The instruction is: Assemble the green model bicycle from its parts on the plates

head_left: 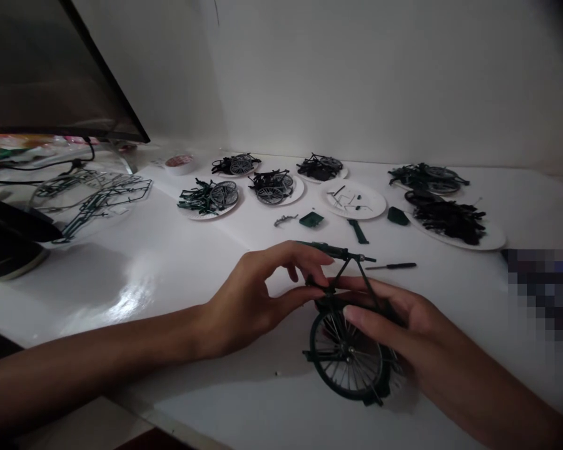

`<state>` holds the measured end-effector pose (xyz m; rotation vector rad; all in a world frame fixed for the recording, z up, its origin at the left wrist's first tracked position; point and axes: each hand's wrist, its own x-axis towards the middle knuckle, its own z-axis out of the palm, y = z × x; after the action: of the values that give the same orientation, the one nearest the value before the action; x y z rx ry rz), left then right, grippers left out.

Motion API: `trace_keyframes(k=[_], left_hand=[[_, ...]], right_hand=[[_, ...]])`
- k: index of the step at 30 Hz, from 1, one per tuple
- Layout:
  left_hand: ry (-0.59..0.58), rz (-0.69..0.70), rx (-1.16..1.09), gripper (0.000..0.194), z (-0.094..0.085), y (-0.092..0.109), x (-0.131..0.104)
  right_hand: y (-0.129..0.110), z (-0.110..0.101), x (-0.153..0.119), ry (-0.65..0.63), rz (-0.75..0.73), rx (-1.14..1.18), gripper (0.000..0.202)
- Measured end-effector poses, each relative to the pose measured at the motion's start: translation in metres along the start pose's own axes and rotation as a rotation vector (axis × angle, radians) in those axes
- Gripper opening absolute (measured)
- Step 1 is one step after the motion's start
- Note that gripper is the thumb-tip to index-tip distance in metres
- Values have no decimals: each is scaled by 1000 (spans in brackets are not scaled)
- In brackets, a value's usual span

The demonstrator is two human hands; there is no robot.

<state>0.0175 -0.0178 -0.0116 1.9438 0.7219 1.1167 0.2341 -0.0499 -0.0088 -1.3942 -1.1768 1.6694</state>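
Observation:
A dark green model bicycle (349, 353) with a spoked wheel is held up just over the white table (169, 381). My right hand (398, 312) grips its frame from the right, thumb lying across the part above the wheel. With thumb and index finger my left hand (263, 281) pinches a small dark part of the bicycle, above the wheel; the part itself is mostly covered by the fingertips. Past the hands lies a thin screwdriver (401, 266). Near it are a green strip-shaped piece (358, 232) and a small green tray-like piece (311, 219).
Several paper plates with dark bicycle parts stand along the wall, such as the right-hand plate (495, 234). A plate (378, 203) holds thin small parts. Left are green part frames (98, 200), a monitor (51, 75), a tape roll (179, 165) and a black object (9, 244).

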Motion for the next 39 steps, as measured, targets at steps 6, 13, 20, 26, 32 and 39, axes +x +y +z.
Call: trace_keyframes(k=[6,13,20,26,32,39], left_hand=[[-28,-1,6,23,0,-2,-1],[-67,-61,28,13,-1,4,1],[-43,-139,-115,13,7,4,-2],[-96,-34,-152,7,6,-1,-4],[-124,-11,-91,9,5,-4,-4],[-190,-10,-70,14,3,-5,-2]], right_hand=[[3,0,1,9,-30,-21,46],[1,1,-1,5,-51,-92,47],[6,-3,5,35,-6,-82,48],[9,-3,8,108,-16,-210,47],[3,1,5,89,-29,-222,47],[-3,0,2,114,-89,-262,45]])
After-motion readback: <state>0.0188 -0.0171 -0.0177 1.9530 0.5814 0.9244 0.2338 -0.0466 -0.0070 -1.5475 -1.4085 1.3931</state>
